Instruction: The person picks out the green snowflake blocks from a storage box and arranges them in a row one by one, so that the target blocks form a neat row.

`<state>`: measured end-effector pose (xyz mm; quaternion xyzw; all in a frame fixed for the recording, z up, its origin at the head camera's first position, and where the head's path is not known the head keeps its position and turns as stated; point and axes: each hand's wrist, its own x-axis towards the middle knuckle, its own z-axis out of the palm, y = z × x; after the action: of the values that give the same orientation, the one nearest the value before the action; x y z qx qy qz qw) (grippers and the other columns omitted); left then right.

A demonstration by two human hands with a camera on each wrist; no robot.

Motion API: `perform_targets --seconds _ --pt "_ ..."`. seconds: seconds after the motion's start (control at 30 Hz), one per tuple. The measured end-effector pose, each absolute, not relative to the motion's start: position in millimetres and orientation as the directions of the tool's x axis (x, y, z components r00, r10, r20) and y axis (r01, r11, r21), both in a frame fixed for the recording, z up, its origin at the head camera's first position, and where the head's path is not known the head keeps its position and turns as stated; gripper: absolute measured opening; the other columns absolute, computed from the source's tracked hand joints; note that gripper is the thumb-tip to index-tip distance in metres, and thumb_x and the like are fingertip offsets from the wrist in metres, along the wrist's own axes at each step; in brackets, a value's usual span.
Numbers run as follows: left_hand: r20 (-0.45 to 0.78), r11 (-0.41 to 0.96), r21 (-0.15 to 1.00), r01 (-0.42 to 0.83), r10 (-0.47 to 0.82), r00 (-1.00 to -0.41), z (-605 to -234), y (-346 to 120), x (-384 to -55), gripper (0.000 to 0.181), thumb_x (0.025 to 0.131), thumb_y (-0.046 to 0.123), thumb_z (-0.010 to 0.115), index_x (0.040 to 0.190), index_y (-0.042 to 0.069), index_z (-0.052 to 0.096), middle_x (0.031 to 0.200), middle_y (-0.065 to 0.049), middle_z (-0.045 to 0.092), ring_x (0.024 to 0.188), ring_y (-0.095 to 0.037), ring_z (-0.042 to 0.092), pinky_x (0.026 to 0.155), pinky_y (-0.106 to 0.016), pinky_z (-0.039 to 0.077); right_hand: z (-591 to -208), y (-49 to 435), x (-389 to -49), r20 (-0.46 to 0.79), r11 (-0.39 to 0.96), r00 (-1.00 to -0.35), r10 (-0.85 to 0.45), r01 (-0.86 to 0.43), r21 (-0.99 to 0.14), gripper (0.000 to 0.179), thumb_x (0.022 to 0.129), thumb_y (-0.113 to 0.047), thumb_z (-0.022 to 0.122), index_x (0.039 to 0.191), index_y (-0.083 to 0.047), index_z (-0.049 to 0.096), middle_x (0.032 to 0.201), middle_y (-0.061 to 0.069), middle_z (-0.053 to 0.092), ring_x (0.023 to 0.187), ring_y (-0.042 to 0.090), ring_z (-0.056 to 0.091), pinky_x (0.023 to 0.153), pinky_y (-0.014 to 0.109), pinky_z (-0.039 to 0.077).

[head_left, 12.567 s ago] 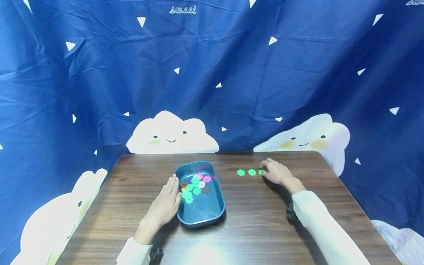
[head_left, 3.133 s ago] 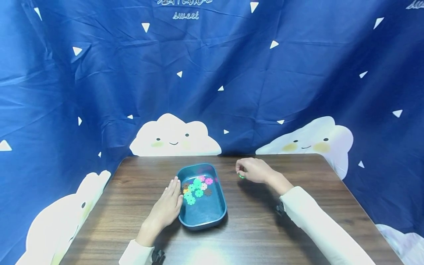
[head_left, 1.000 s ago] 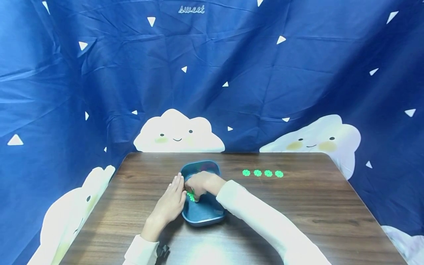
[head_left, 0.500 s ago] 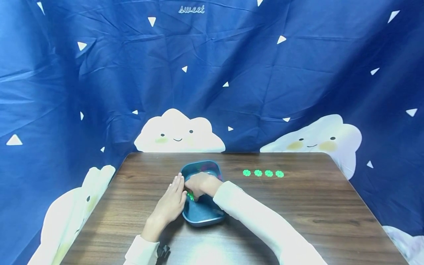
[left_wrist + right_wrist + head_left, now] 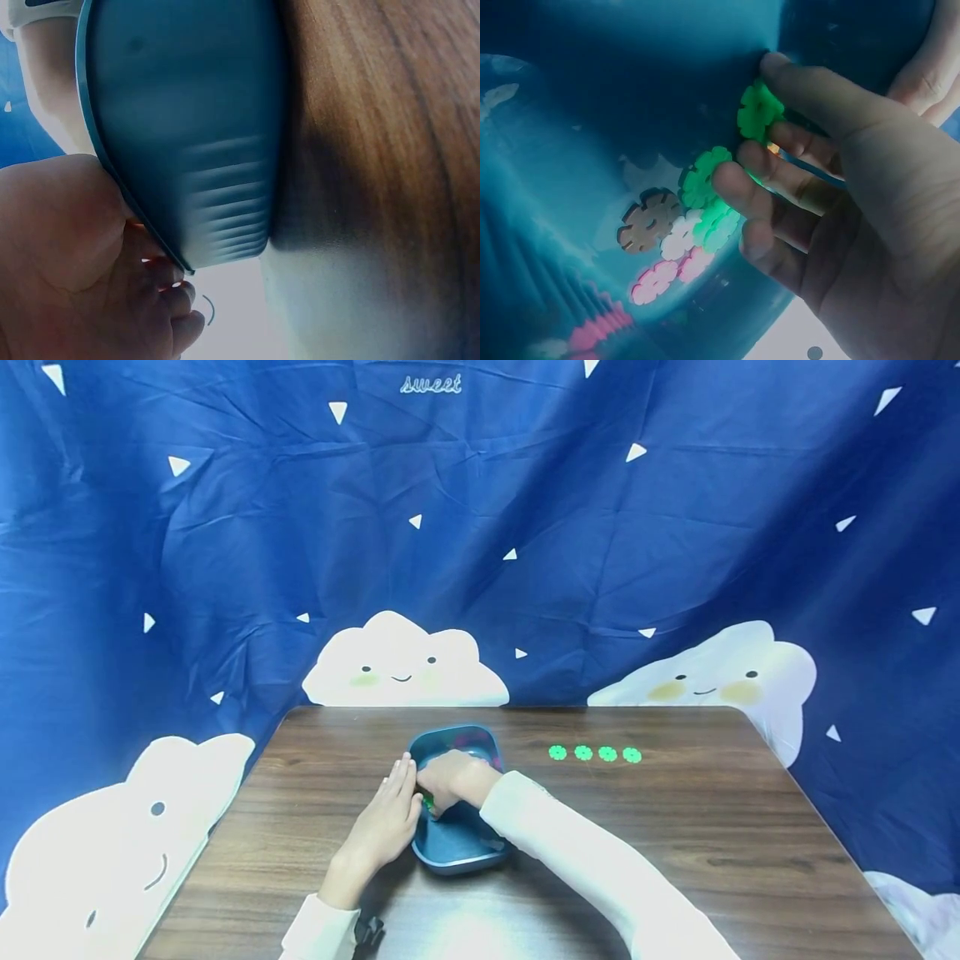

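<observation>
My left hand lies with straight fingers along the left rim of a blue plastic box; the left wrist view shows its palm by the rim of the box. Inside the box is my right hand. In the right wrist view its thumb and fingers pinch the edges of a green snowflake disc. Beside the fingers lie more green discs, a brown disc, a white disc and pink discs. The right hand hides most of these in the head view.
Several green discs lie in a straight row on the wooden table, right of the box. A blue curtain with clouds and triangles hangs behind the table. The right sleeve crosses over the box's right rim.
Earlier my right hand set green discs in the row, which grew by one after the first frame. It then moved left into the box, where it has barely shifted lately. My left hand stays at the rim.
</observation>
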<state>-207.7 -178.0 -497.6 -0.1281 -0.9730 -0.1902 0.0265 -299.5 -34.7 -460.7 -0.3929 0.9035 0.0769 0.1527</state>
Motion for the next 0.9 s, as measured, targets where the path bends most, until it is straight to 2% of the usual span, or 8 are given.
perform_targets --seconds 0.13,0.37,0.57,0.77,0.9 --pt "0.103 0.892 0.372 0.257 0.235 -0.967 -498.6 -178.6 -208.2 0.061 0.115 0.023 0.041 0.164 -0.010 0.026 0.176 -0.023 0.020 0.165 -0.039 0.022 0.133 -0.057 0.026 -461.5 -35.7 -301.0 -0.332 0.670 -0.643 -0.690 -0.741 0.040 0.027 0.092 -0.042 0.084 0.110 -0.025 0.072 0.089 -0.009 0.071 0.080 0.012 0.065 0.090 0.036 0.063" --pt "0.110 0.886 0.385 0.261 0.237 -0.965 -499.7 -179.3 -207.5 0.061 0.115 0.022 0.042 0.164 -0.010 0.026 0.176 -0.023 0.020 0.165 -0.038 0.021 0.133 -0.057 0.025 -465.0 -38.0 -304.9 -0.365 0.665 -0.652 -0.665 -0.739 0.109 0.050 0.092 -0.048 0.082 0.134 -0.025 0.069 0.117 -0.006 0.077 0.098 0.013 0.070 0.103 0.036 0.060" --pt "0.116 0.886 0.375 0.272 0.246 -0.962 -500.7 -179.2 -207.9 0.060 0.115 0.021 0.041 0.164 -0.010 0.026 0.176 -0.025 0.020 0.164 -0.040 0.022 0.132 -0.059 0.026 -465.5 -36.3 -305.4 -0.380 0.667 -0.668 -0.640 -0.728 0.158 0.068 0.093 -0.055 0.079 0.149 -0.025 0.056 0.113 -0.008 0.075 0.092 0.011 0.068 0.099 0.033 0.060" --pt "0.103 0.891 0.369 0.263 0.242 -0.965 -499.5 -178.5 -207.6 0.060 0.115 0.021 0.041 0.164 -0.010 0.026 0.176 -0.025 0.021 0.164 -0.040 0.023 0.132 -0.058 0.027 -461.7 -33.1 -305.3 -0.356 0.668 -0.666 -0.655 -0.731 0.138 0.065 0.092 -0.053 0.080 0.146 -0.023 0.058 0.106 -0.007 0.074 0.086 0.010 0.066 0.096 0.032 0.061" --pt "0.097 0.897 0.363 0.254 0.235 -0.967 -498.8 -178.6 -207.3 0.060 0.115 0.023 0.041 0.164 -0.010 0.026 0.176 -0.024 0.021 0.164 -0.039 0.023 0.133 -0.058 0.026 -459.1 -31.6 -306.3 -0.344 0.680 -0.669 -0.659 -0.725 0.108 0.061 0.091 -0.051 0.082 0.140 -0.021 0.061 0.110 -0.006 0.073 0.088 0.011 0.066 0.092 0.030 0.062"
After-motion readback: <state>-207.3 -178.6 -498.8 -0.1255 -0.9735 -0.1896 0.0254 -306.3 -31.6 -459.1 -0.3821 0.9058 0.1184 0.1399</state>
